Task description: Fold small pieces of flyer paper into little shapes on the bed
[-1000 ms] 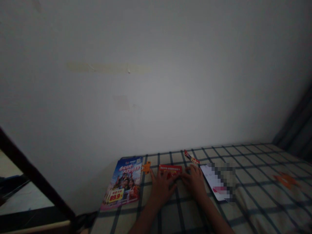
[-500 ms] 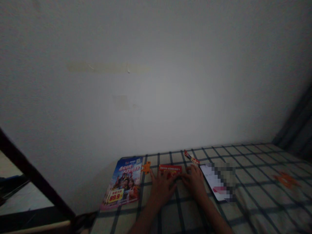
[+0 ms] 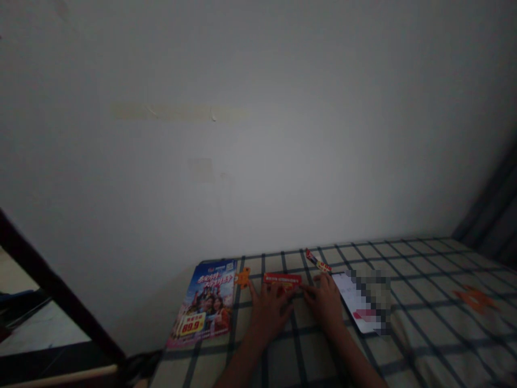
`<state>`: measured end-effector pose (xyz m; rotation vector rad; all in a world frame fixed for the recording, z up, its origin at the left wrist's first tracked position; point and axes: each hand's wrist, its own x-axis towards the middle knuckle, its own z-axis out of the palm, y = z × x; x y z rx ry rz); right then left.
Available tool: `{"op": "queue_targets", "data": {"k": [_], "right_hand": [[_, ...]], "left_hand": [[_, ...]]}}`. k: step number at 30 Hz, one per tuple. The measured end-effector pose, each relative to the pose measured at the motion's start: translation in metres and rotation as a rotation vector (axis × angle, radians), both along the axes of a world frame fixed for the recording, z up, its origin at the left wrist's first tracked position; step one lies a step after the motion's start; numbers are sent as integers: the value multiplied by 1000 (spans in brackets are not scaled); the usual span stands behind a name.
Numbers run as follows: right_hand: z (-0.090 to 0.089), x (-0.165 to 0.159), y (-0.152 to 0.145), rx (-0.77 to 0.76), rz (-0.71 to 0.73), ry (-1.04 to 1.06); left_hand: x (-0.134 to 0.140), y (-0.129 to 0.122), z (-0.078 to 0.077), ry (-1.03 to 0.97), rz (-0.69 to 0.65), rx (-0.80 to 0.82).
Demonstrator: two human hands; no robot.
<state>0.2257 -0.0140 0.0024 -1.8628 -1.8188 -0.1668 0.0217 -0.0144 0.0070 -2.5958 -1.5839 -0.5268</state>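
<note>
A small red printed paper point(image 3: 281, 278) lies on the checked cloth, its lower part hidden by my left hand point(image 3: 270, 308). That hand rests on it with the fingers spread, the thumb out towards an orange star-like cut-out point(image 3: 243, 278). My right hand point(image 3: 326, 304) sits at the paper's right edge, fingers bent and apart, two of them pointing left at the corner; I see nothing held in it. Beyond its fingertips is a narrow red and yellow strip point(image 3: 318, 261). A phone point(image 3: 357, 302) with a lit screen lies just right of this hand.
A stack of glossy flyers point(image 3: 205, 302) lies at the left of the checked cloth point(image 3: 420, 280). Another orange cut-out point(image 3: 476, 299) is far right. A pale wall point(image 3: 283, 134) rises behind, a dark curtain point(image 3: 493, 205) at right and a dark bar point(image 3: 60, 285) at left.
My right hand has shifted slightly right, so its fingertips stand a little apart from my left hand's. The left hand and the red paper stay in place.
</note>
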Motion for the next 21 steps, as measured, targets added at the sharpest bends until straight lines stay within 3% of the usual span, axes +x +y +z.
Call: {"op": "queue_targets", "data": {"k": [9, 18, 21], "right_hand": [[-11, -1, 3, 80, -41, -32], [-15, 9, 10, 172, 125, -1], [-14, 9, 10, 158, 120, 9]], "left_hand": [[-1, 1, -4, -28, -8, 25], [-1, -2, 0, -24, -48, 29], [-3, -3, 1, -50, -82, 13]]}}
